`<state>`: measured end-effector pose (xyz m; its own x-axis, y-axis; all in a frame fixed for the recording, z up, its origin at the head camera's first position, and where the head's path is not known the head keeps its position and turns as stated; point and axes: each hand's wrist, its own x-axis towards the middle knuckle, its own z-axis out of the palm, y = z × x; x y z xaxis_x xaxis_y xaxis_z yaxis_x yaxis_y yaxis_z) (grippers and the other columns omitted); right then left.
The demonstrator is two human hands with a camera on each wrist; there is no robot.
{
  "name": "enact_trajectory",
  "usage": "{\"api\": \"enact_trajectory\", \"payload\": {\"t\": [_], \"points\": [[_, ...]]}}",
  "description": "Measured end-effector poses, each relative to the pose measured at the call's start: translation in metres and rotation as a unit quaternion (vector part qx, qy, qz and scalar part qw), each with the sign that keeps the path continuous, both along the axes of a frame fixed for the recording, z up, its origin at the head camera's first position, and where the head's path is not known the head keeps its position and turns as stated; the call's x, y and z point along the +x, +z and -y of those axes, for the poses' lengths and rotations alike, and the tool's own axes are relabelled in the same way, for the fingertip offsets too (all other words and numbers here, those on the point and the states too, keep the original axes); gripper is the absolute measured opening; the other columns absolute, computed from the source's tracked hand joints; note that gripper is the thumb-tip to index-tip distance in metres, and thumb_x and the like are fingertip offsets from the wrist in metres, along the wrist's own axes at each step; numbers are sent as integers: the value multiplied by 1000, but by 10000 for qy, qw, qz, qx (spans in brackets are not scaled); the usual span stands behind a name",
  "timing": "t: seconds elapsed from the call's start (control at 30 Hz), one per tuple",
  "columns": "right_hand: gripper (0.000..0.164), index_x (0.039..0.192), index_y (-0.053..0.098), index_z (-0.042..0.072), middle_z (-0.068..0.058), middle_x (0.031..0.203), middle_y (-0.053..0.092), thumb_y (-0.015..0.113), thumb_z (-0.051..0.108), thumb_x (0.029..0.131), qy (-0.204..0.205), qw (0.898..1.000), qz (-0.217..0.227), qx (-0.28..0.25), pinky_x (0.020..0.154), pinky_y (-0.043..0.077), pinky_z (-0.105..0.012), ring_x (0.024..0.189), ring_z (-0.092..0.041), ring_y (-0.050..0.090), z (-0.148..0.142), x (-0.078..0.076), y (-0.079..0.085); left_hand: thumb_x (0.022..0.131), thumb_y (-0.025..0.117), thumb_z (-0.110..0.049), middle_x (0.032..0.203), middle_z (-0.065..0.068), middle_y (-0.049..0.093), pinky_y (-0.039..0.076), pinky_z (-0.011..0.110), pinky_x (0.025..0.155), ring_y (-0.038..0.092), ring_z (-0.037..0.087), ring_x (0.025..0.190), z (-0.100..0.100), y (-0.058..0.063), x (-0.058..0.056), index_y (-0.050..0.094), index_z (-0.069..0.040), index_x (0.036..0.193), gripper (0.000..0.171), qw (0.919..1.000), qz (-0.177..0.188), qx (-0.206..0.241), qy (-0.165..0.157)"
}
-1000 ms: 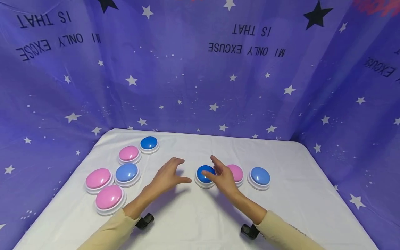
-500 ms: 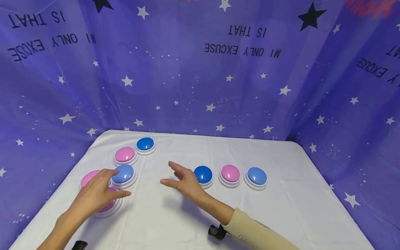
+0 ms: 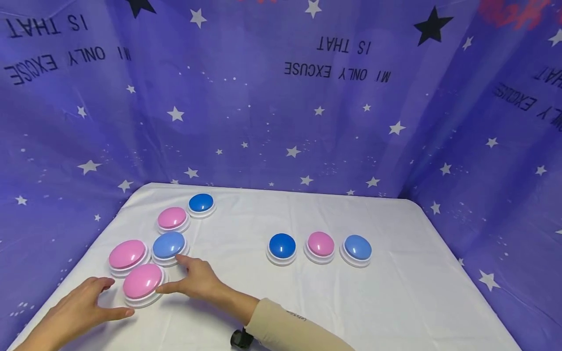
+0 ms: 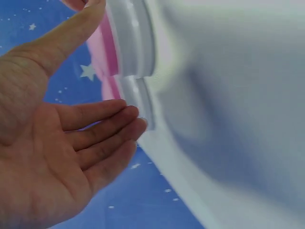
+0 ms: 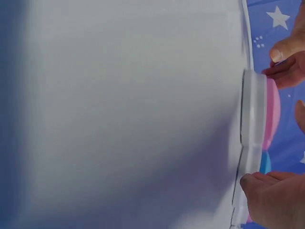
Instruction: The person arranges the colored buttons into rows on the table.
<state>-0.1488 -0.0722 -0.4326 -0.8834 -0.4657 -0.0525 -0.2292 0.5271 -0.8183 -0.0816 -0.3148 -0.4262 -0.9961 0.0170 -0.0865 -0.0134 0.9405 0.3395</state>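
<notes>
The right hand has swung from mid-frame to the lower left, facing the left hand across the nearest glossy pink dome button on a round white base. Both are spread, ungripping; the work seems at reaching stage.

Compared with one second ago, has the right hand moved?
Yes, leftward: the right hand passed the right-side dark blue button and is now beside the nearest pink button.
</notes>
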Motion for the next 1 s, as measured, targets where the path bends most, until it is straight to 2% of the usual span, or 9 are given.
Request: {"api": "enact_trajectory", "payload": {"t": [0.1,0.2,0.33,0.47,0.57,0.7,0.77,0.83,1.0], "points": [[78,140,57,15,8,133,60,88,38,72,26,9996,-217,200,102,40,-22,126,-8,51,9,2,-5,72,83,-54,107,34,57,45,66,79,54,52,102,1,-8,-1,54,20,116,91,9999,92,86,19],[76,139,59,16,10,130,62,88,38,72,236,9978,-502,357,100,40,-20,123,-6,53,15,4,-8,72,83,-53,108,36,56,43,68,80,52,54,103,3,-13,0,52,21,117,91,9998,98,143,64],[74,138,60,16,11,127,63,88,38,73,483,9949,-760,457,96,41,-17,119,-4,55,21,7,-11,72,85,-46,109,37,56,42,68,82,51,55,105,3,-17,2,54,20,117,86,9990,-288,341,-8],[72,136,61,15,11,126,64,88,37,74,503,9931,-955,458,95,40,-13,117,-1,55,25,6,-13,71,87,-38,110,36,57,41,67,84,51,54,106,2,-19,0,55,19,117,80,9968,-591,518,-128],[69,134,63,15,12,123,66,89,36,73,481,9899,-1221,545,93,40,-11,114,0,57,28,6,-15,68,89,-32,105,30,60,42,66,82,54,52,103,2,-21,-1,59,15,116,74,9937,-902,597,-281],[66,132,65,16,13,122,66,89,35,73,476,9838,-1571,722,93,38,-9,112,2,57,30,6,-18,60,93,-24,101,21,64,44,55,79,58,47,97,0,-26,-4,67,6,108,62,9846,-1551,659,-472],[65,132,65,17,14,121,66,88,34,73,456,9822,-1647,774,93,38,-9,113,2,57,30,6,-19,56,94,-22,100,19,66,44,45,77,59,45,95,0,-28,-4,69,3,104,59,9810,-1767,634,-493],[65,131,66,18,14,121,67,89,33,73,410,9819,-1672,785,93,38,-9,113,2,57,30,6,-19,56,94,-22,100,19,66,42,41,76,59,44,95,0,-30,-5,69,3,103,58,9797,-1832,634,-506],[63,129,68,19,14,118,68,89,35,72,337,9783,-1851,868,93,37,-8,111,3,57,30,4,-20,54,95,-22,97,14,68,39,23,75,61,27,91,0,-31,-6,71,1,101,58,9754,-2033,663,-532]]}}
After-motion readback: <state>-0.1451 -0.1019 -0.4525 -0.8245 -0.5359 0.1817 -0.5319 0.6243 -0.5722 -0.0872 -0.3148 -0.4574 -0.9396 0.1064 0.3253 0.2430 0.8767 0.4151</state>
